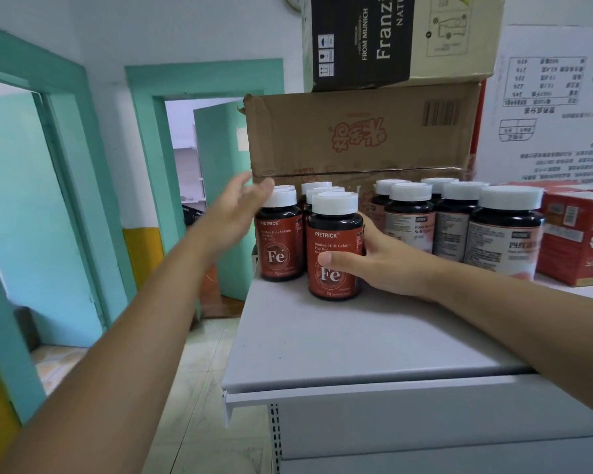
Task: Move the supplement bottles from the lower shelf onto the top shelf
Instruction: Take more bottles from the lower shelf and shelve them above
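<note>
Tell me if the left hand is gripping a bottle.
No, the left hand lies open beside a white cap; only the right hand grips a red-label Fe bottle.

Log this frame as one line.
right hand: grips front Fe bottle, standing on top shelf | left hand: open, by left Fe bottle cap

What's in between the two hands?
In the head view: the red-label front bottle gripped by the right hand, and the left bottle beside the open left hand.

Supplement bottles (384,230) stand clustered on the top shelf (339,340), before stacked cartons (360,131), left of packets (579,234).
</note>
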Action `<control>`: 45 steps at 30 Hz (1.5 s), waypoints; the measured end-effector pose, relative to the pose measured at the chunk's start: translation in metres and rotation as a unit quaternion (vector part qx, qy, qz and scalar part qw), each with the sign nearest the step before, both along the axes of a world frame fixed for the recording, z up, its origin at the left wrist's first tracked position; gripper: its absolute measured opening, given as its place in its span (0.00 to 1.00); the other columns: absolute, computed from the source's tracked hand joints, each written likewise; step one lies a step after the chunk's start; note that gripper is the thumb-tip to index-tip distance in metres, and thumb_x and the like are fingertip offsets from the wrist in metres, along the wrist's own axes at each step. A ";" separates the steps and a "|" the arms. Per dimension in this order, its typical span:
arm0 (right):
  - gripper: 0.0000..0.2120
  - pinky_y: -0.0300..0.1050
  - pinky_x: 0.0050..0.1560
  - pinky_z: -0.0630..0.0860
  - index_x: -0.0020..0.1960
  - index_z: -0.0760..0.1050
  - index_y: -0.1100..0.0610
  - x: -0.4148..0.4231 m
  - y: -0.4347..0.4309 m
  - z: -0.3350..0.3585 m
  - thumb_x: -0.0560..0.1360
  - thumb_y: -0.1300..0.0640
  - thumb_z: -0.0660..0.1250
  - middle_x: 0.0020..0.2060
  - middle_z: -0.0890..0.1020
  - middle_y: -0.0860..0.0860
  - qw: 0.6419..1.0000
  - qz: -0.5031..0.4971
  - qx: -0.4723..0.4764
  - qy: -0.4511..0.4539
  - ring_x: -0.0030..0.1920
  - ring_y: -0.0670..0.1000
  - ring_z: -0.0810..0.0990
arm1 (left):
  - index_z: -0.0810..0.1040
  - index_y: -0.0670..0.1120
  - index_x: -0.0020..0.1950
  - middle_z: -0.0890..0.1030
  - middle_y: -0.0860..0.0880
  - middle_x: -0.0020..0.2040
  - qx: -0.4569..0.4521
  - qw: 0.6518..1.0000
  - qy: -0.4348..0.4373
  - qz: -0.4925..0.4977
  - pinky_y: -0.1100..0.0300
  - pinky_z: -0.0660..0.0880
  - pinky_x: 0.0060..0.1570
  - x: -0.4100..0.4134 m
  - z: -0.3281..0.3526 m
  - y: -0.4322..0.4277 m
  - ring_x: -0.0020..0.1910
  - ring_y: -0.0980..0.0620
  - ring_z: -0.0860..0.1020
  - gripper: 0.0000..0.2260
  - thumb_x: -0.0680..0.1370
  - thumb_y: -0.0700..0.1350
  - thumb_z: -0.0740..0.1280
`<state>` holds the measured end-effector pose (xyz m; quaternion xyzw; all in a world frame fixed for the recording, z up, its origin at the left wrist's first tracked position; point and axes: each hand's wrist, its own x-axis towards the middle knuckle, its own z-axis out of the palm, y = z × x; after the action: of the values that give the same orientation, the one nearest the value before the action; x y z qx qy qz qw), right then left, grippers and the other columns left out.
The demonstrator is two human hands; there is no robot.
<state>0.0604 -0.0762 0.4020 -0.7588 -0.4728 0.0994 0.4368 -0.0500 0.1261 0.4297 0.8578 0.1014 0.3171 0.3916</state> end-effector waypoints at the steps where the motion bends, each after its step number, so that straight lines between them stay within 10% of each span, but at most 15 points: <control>1: 0.43 0.31 0.54 0.67 0.77 0.49 0.43 0.001 0.000 0.000 0.71 0.43 0.71 0.54 0.70 0.28 1.000 0.002 0.000 0.001 0.52 0.29 0.71 | 0.61 0.50 0.79 0.68 0.52 0.76 0.032 0.999 -0.017 0.008 0.57 0.65 0.66 0.001 0.016 -0.001 0.66 0.57 0.68 0.31 0.80 0.64 0.57; 11: 0.43 0.23 0.47 0.69 0.77 0.48 0.43 0.005 0.000 -0.001 0.72 0.45 0.71 0.55 0.69 0.27 1.000 0.008 0.010 0.012 0.49 0.25 0.71 | 0.73 0.55 0.72 0.70 0.55 0.75 0.253 0.940 0.228 -0.004 0.54 0.62 0.69 0.075 0.083 -0.009 0.72 0.51 0.68 0.20 0.82 0.59 0.58; 27: 0.45 0.20 0.45 0.70 0.78 0.45 0.44 0.010 0.002 -0.003 0.72 0.47 0.71 0.57 0.68 0.28 0.999 0.025 0.016 0.031 0.48 0.20 0.70 | 0.81 0.57 0.52 0.79 0.55 0.59 0.263 0.922 0.283 -0.032 0.52 0.73 0.62 0.104 0.080 -0.013 0.57 0.51 0.77 0.10 0.82 0.55 0.60; 45: 0.51 0.32 0.58 0.67 0.78 0.43 0.43 0.005 -0.001 0.000 0.68 0.44 0.74 0.57 0.64 0.26 1.000 0.017 0.000 0.009 0.55 0.28 0.68 | 0.85 0.58 0.55 0.81 0.59 0.59 0.255 0.936 0.237 -0.044 0.54 0.76 0.58 0.093 0.082 -0.013 0.56 0.54 0.79 0.12 0.79 0.59 0.65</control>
<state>0.0650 -0.0773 0.4024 -0.7494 -0.4820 0.1134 0.4395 0.0427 0.1127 0.5114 0.9828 0.0694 0.1020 0.1373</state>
